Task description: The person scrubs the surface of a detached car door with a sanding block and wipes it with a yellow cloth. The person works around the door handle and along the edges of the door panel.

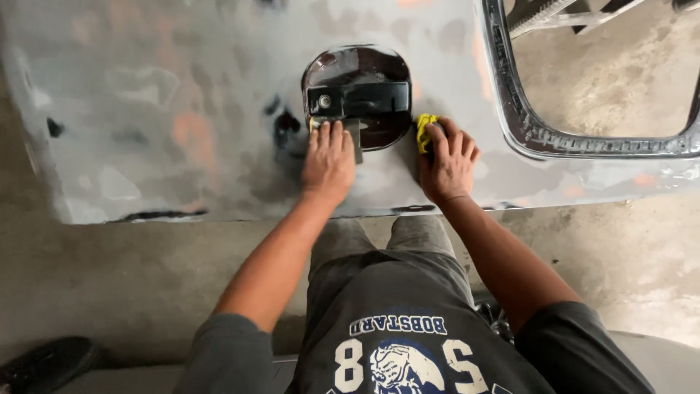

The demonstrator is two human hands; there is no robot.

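While both arms reach forward from the seated person, the left hand (329, 162) lies flat, palm down, fingers together and stretched, on the sanded grey metal car body panel (182, 109). Fingertips touch the lower edge of the dark oval handle recess (357, 95) in that panel, right at the black rectangular handle bracket (357, 100); nothing is gripped, hand just presses the surface. A small yellowish bit shows under the fingertips, too small to tell what.

Right hand (446, 162) sits just beside the recess on its right side, fingers curled down over a small yellow crumpled sanding pad (424, 130), pinning it against the panel. Pad pokes out past the fingertips, touching the recess rim or nearly so; cannot tell which. Hands are near each other, apart, recess lower part between them.

Panel: patchy grey with orange-pink and dark spots, near edge runs just below both wrists, left edge toward the frame's left side. To the right of the right hand, a chrome-trimmed window opening (532, 135) cuts through the panel, concrete floor (605, 80) visible through it. Same floor under the panel's near edge. Person wears a dark grey printed t-shirt (401, 328). Black shoe (47, 361) at bottom-left corner.
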